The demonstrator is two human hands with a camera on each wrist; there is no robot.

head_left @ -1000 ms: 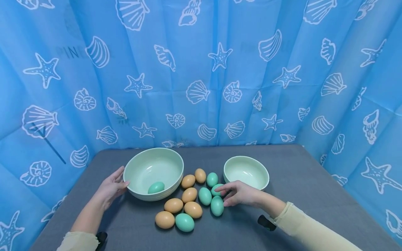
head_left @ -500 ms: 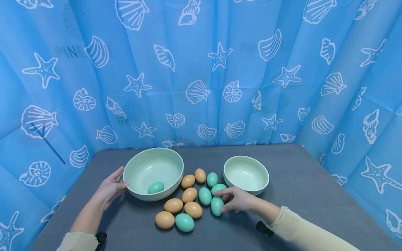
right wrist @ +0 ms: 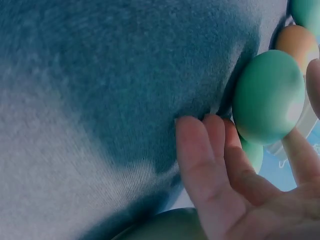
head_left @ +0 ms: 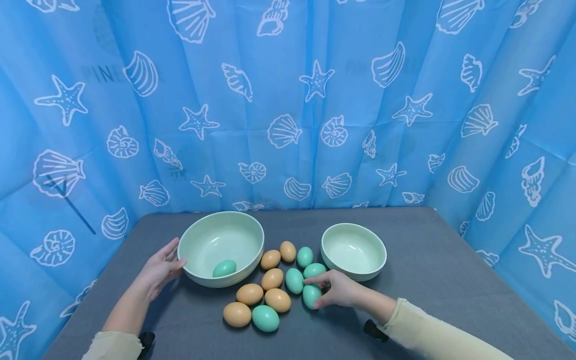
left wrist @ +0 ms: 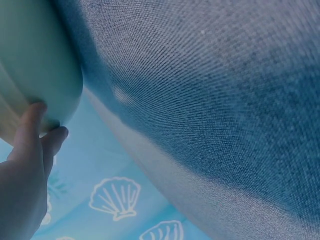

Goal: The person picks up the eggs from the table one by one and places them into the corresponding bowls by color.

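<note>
At the left of the head view, my left hand (head_left: 159, 267) holds the near-left rim of a large pale green bowl (head_left: 193, 240), thumb over the rim and fingers outside. In the left wrist view its fingers touch the bowl's outer wall (left wrist: 45, 60). One green egg (head_left: 224, 268) lies in that bowl. My right hand (head_left: 338, 290) pinches another green egg (head_left: 310, 297) on the table between thumb and index finger; the right wrist view shows this egg (right wrist: 270, 97) at its fingertips. Several green eggs (head_left: 294, 281) and brown eggs (head_left: 277, 300) lie around it.
A smaller pale green bowl (head_left: 353, 250) stands behind my right hand. Grey cloth covers the table (head_left: 423, 270). A blue curtain (head_left: 288, 110) with white shells and starfish hangs behind the table's back edge.
My right hand has shifted slightly left and down from over the rear green egg onto the front one, thumb and index finger now at its sides. The left hand stays on the bowl.
</note>
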